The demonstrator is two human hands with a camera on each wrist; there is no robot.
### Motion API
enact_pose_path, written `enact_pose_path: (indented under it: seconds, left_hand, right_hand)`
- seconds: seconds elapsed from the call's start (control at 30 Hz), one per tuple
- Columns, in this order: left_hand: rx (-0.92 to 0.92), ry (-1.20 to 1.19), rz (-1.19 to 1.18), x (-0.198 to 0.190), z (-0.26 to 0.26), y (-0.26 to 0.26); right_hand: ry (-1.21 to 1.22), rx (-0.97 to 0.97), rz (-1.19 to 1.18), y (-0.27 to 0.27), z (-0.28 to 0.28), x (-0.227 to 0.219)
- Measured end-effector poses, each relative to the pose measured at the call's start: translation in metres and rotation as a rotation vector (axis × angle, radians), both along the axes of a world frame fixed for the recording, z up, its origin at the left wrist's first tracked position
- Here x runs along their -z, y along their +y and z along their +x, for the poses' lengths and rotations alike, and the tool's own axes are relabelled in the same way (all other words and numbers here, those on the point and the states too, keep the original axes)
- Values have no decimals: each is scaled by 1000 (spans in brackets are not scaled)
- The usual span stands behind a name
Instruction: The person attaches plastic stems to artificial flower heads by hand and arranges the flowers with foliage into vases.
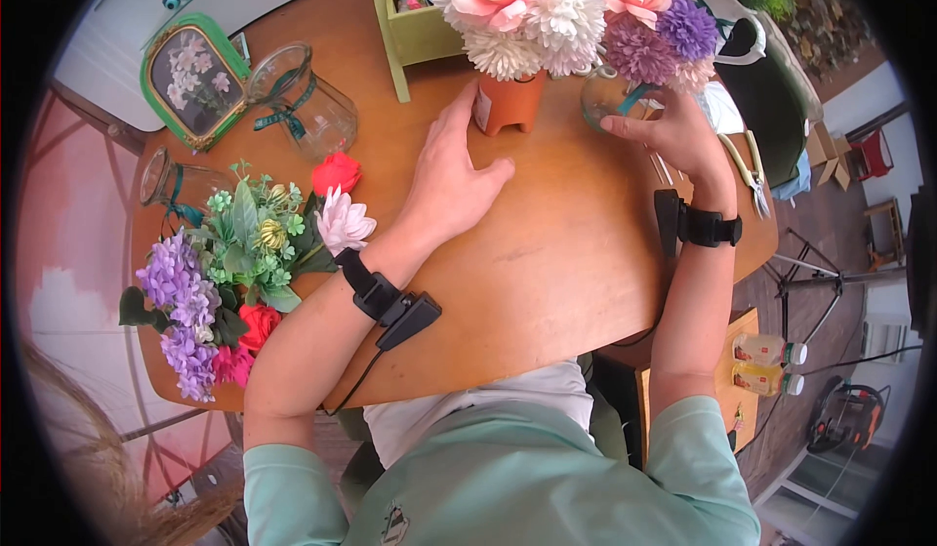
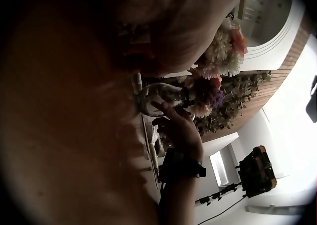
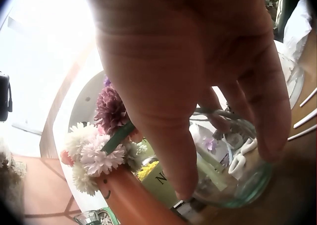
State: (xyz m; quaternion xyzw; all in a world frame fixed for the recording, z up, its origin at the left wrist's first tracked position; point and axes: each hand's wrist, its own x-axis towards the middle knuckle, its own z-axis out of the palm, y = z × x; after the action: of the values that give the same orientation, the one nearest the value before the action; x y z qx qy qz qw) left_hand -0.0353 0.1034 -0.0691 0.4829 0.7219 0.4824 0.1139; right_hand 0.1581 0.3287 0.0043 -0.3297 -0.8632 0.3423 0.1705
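Observation:
An orange pot [image 1: 512, 105] holds white and peach flowers [image 1: 532, 19] near the far edge of the table. My left hand [image 1: 449, 180] lies along the pot's left side, its fingers straight and the thumb spread away. To the right stands a clear glass vase [image 3: 228, 197] with purple, mauve and pink flowers [image 1: 649, 48]. My right hand [image 1: 688, 136] holds this vase, thumb on one side and fingers round the other; stems show through the glass in the right wrist view. A dark green ribbon [image 3: 117, 137] hangs near the vase's neck.
Two glass vases [image 1: 317, 117] with ribbons and a green picture frame [image 1: 195, 82] stand at the left. Loose flowers [image 1: 249, 243] lie at the near left. Pliers [image 1: 752, 175] rest by the right edge. A green doll's bench [image 1: 422, 34] stands at the back.

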Motion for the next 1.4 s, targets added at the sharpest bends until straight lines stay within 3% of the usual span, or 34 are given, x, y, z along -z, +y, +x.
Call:
enact_pose_path:
  seconds: [0.23,0.4,0.47,0.57,0.67,0.73,0.8,0.9,1.07,1.4]
  left_hand:
    - [35,-27,-36,-6,3,-1]
    - [40,-33,-68,-10,4,-1]
    - [37,-36,-72,-6,3,-1]
    - [28,-30,-80,-7,2,-1]
    - [36,-28,-75,-5,3,1]
    - [41,-36,-70,-3,2,0]
    - [29,-8,-71,-2,1,1]
    - [37,-11,-51,0,1,0]
    - [30,-12,-67,-4,2,0]
    - [28,-21,-74,-4,1,-1]
  right_hand:
    - [89,27,5,3,-2,5]
    - [-19,25,26,12,15,1]
    - [-8,132,-124,26,37,-8]
    - [-78,238,-1,62,60,3]
    - [-149,272,197,66,62,15]
    - [-429,168,23,62,50,8]
    - [-361,186,106,49,45,11]
    - [-447,97,60,44,38,10]
    - [-330,159,-23,56,46,18]
    - [-331,262,-129,54,56,5]
